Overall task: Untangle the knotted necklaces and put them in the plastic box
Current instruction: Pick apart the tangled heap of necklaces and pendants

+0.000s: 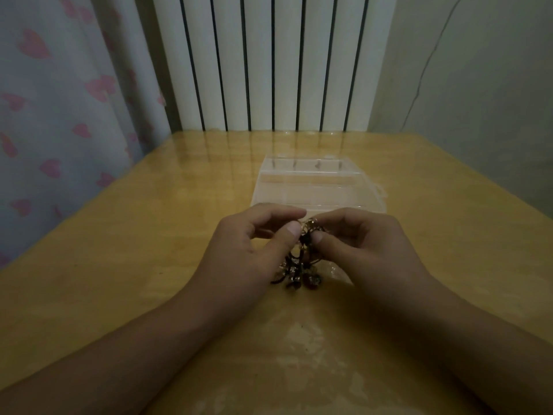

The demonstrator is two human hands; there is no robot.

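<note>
A knotted bundle of necklaces (299,265), dark cords with gold and clear beads, hangs between my hands just above the wooden table (119,265). My left hand (248,250) pinches the top of the tangle between thumb and fingers. From the other side, my right hand (365,244) pinches the same knot, thumb tip close to the left thumb. Behind the hands a clear plastic box (317,184) with several compartments lies open on the table; its near edge is hidden by my fingers.
A white radiator (275,61) stands against the wall past the table's far edge. A curtain with pink hearts (59,115) hangs at the left. A grey wall (478,85) bounds the right side.
</note>
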